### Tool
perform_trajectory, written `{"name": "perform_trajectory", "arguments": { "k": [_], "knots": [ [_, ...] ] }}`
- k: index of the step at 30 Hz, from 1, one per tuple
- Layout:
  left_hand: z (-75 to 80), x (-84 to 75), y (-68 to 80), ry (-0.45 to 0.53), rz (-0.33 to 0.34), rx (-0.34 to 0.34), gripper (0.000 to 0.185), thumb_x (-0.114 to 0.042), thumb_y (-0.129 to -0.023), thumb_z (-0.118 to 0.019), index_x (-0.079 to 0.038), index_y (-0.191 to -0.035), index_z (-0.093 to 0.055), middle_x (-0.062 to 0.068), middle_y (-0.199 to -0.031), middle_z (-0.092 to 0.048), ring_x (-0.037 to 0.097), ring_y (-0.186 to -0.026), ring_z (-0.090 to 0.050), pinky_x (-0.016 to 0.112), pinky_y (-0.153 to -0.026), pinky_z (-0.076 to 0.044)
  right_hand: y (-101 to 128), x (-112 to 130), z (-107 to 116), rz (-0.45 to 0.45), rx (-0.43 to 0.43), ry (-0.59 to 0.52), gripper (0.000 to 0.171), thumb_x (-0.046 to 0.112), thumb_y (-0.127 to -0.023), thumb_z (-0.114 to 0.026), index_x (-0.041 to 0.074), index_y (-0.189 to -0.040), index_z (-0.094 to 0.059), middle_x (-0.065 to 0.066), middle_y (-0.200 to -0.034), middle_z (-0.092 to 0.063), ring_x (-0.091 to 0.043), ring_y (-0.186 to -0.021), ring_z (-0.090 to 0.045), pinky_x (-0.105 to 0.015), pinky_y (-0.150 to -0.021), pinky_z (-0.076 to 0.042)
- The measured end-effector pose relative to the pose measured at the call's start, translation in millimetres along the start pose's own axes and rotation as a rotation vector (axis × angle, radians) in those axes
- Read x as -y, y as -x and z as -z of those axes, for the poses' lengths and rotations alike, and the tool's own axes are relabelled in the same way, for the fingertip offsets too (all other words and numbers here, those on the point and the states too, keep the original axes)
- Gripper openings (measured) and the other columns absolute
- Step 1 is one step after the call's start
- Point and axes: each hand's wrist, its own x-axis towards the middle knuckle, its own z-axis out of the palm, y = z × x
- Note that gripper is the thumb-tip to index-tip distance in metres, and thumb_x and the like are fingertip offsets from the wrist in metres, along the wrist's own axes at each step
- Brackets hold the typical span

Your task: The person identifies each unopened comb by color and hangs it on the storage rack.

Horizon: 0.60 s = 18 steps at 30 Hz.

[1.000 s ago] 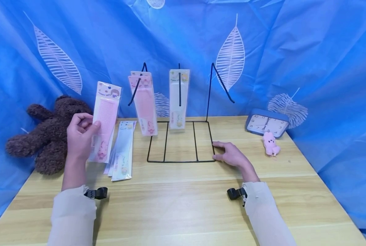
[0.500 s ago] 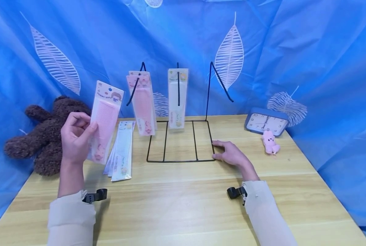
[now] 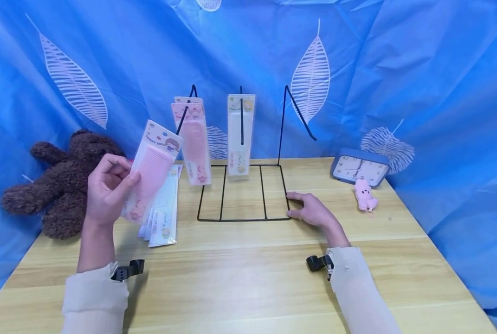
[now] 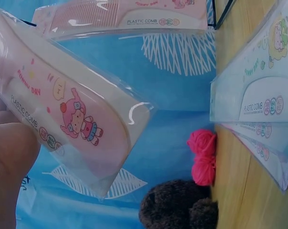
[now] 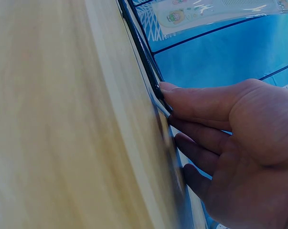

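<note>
My left hand [image 3: 108, 190] pinches a packaged pink comb [image 3: 150, 169] between thumb and fingers. The packet tilts, its top leaning right towards the left hook of a black wire rack [image 3: 243, 220]. In the left wrist view its lower end, printed with a cartoon girl, fills the left side. Pink comb packets [image 3: 196, 148] hang on that left hook, one behind another. A white comb packet [image 3: 240, 139] hangs on the middle hook, while the right hook [image 3: 301, 113] is bare. My right hand [image 3: 313, 211] holds the rack's base at its front right corner.
Several comb packets [image 3: 164, 213] lie fanned on the table [image 3: 231, 278], left of the rack. A brown plush toy [image 3: 60, 185] sits at the far left. At the back right are a blue clock [image 3: 360, 167] and a small pink plush [image 3: 365, 195].
My left hand first drew slightly left, then moved right. The comb packet in it tilted further right and now overlaps the tip of the left hook. The right hand stays at the rack.
</note>
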Motion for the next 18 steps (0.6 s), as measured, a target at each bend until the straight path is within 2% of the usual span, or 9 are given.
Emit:
{"name": "perform_trajectory", "arguments": {
  "k": [10, 18],
  "knots": [
    [-1.4, -1.0, 7.6, -0.072, 0.024, 0.051, 0.017, 0.022, -0.084, -0.056, 0.014, -0.099, -0.053, 0.008, -0.082, -0.065, 0.014, -0.072, -0.060, 0.019, -0.066, -0.050, 0, -1, 0, -0.014, -0.001, -0.006, 0.062, 0.015, -0.092, -0.074, 0.002, -0.147, -0.050, -0.020, -0.155, -0.042, -0.041, -0.146, -0.031, -0.054, -0.119, -0.020],
    [-4.2, -2.9, 17.2, -0.072, 0.059, 0.007, 0.017, 0.021, -0.086, -0.057, 0.011, -0.100, -0.053, 0.009, -0.087, -0.068, 0.015, -0.077, -0.062, 0.019, -0.069, -0.052, 0, -1, 1, -0.029, 0.000, -0.002, 0.062, 0.015, -0.092, -0.074, 0.004, -0.148, -0.049, -0.018, -0.156, -0.040, -0.040, -0.147, -0.030, -0.054, -0.119, -0.019]
  ]
}}
